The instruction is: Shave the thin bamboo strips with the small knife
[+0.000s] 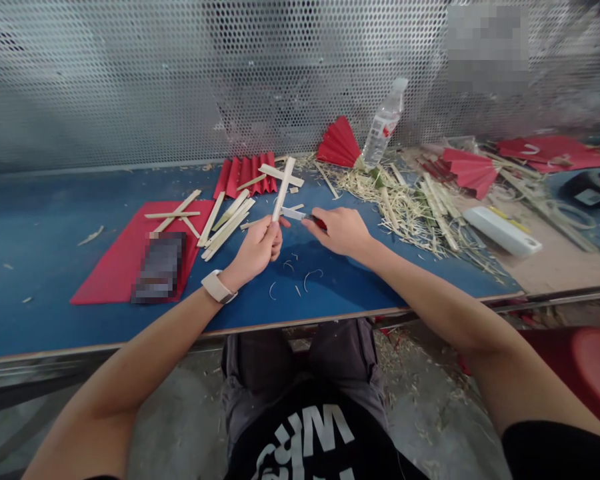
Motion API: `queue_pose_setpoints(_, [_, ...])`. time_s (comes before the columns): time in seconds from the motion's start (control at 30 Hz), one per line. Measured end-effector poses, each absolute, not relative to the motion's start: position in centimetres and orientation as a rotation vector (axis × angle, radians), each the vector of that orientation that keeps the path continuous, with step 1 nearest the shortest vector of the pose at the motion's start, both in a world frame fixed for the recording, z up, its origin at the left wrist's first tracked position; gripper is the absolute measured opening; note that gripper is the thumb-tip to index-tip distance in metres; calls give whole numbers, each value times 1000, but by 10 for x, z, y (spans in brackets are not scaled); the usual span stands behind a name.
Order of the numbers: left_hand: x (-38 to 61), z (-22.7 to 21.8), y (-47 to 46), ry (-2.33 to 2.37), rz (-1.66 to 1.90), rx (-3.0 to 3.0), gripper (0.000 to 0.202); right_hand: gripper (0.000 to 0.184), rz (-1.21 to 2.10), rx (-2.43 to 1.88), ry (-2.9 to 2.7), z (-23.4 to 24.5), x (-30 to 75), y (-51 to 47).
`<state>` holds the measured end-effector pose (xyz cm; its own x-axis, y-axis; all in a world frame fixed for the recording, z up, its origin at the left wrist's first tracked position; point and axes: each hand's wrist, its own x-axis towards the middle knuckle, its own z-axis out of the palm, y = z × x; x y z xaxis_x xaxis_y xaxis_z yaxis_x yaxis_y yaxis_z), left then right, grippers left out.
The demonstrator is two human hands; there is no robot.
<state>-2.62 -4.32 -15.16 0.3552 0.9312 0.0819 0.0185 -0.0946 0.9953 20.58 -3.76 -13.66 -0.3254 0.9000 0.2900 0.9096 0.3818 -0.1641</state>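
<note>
My left hand (261,248) is closed round the lower end of a pale bamboo strip (285,186), which points up and away from me. In my right hand (344,230) is a knife with a red and black handle (320,222). Its blade (294,214) reaches left to the strip, close to my left fingers; whether it touches cannot be made out. Behind the held strip lies another flat bamboo strip (270,173). Left of my hands, several cut bamboo strips (229,230) rest on the blue table (300,293), with thin curled shavings (313,273) in front.
A red sheet (115,260) bears crossed strips (173,215) and a dark phone (160,267). Pleated red paper (240,177), a red fan (339,143) and a plastic bottle (384,127) stand near the perforated metal wall (155,87). A shavings heap (405,207) and white case (503,231) lie right.
</note>
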Motion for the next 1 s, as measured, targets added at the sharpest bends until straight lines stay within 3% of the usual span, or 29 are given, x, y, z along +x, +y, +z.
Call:
queue_pose_setpoints(0.5, [-29, -154, -44, 855, 912, 1496, 27, 56, -50, -1663, -2265, -129, 208, -40])
queue_pose_setpoints(0.8, [-29, -154, -52, 814, 823, 1547, 30, 64, -135, -1809, -1826, -125, 279, 10])
queue_pose_setpoints(1.0, [-31, -157, -43, 869, 894, 1537, 26, 61, -71, -1666, -2062, -118, 255, -13])
